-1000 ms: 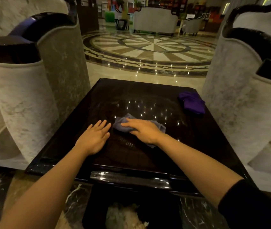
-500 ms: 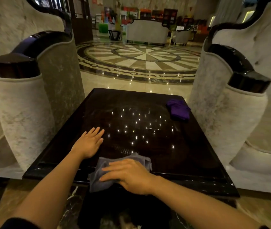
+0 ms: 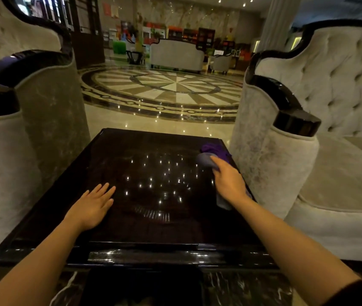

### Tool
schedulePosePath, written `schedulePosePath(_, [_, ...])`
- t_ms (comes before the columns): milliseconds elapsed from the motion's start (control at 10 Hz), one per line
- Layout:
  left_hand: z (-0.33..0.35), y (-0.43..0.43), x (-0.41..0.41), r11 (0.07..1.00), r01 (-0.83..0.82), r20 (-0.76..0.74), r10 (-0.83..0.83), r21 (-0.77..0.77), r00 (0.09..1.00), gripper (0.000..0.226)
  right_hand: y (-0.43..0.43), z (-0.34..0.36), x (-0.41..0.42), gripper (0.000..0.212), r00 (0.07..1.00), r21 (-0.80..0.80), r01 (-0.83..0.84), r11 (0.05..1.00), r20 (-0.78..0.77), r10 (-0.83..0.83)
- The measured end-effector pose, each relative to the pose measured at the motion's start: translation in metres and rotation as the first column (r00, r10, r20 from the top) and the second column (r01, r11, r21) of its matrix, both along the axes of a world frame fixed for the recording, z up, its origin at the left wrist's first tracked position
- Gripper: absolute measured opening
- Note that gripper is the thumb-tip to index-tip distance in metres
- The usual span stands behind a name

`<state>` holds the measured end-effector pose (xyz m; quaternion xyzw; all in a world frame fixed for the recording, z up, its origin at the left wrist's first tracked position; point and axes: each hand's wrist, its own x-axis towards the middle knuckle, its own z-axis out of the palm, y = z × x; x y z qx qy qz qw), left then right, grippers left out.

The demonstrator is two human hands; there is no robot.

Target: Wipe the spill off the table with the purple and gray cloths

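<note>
Gleaming with ceiling-light reflections, the black table [image 3: 131,164] sits between pale armchairs [image 3: 321,120].

One view only, worn on my head: it looks forward and down from just behind the near edge of the table [image 3: 118,219], close enough that both my forearms enter from the bottom corners. It faces the far edge, with armchairs [image 3: 286,164] flanking left and right sides.

One dark worktop [image 3: 118,217]; two cloths on it, one gray cloth [image 3: 206,161] and one purple cloth [image 3: 214,149]; two hands, left hand [image 3: 93,208] and right hand [image 3: 228,181]; two armchairs flanking the worktop.
</note>
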<state>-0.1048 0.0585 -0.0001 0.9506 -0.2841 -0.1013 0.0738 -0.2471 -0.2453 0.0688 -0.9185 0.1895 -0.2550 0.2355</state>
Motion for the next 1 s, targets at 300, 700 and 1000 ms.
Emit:
schedulePosePath(300, [-0.009, 0.004, 0.008, 1.000, 0.025, -0.005, -0.025, -0.010, 1.000, 0.049, -0.030, -0.057, 0.015, 0.056, 0.804, -0.157, 0.241, 0.958, -0.521, -0.288])
schedulePosePath(700, [-0.003, 0.003, 0.006, 0.997, 0.022, 0.050, -0.026, 0.071, 0.998, 0.050, -0.025, -0.036, 0.016, 0.068, 0.720, -0.107, 0.162, 0.981, -0.667, -0.192])
schedulePosePath(1000, [0.046, -0.007, 0.010, 0.974, 0.042, -0.105, -0.019, 0.222, 0.994, 0.056, 0.020, -0.002, 0.031, 0.062, 0.733, 0.036, 0.048, 0.998, -0.680, -0.011])
